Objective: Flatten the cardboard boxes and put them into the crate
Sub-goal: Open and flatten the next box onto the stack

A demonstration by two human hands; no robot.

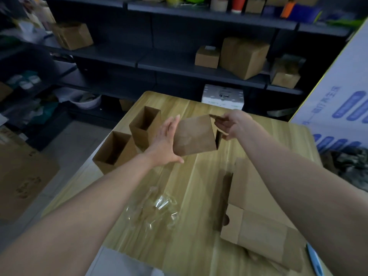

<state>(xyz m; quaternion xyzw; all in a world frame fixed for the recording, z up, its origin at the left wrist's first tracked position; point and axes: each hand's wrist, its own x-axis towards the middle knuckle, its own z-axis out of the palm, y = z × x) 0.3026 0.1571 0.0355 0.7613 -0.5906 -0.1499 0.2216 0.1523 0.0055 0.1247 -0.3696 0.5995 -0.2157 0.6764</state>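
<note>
On the floor at far left lies a flat cardboard sheet [23, 182]. On the left part of the wooden table [179, 108] stand two open cardboard boxes, mouths up: the nearer open box [114, 151] at the table's edge and the farther open box [145, 126] just behind it, tilted, the two touching. Next comes the left hand [167, 140], fingers straight and spread, its palm pressed flat against the left side of the held box [194, 134], which hangs above the table's middle, tipped on a corner. The right hand [233, 124] pinches a flap at the box's open right end, thumb on the near side and fingers curled behind it. Below them, crumpled clear plastic [157, 208] lies on the tabletop. To its right, flattened cardboard [258, 226] rests on the table, partly under the right forearm. A blue-and-white tool [314, 259] lies at the near right edge.
</note>
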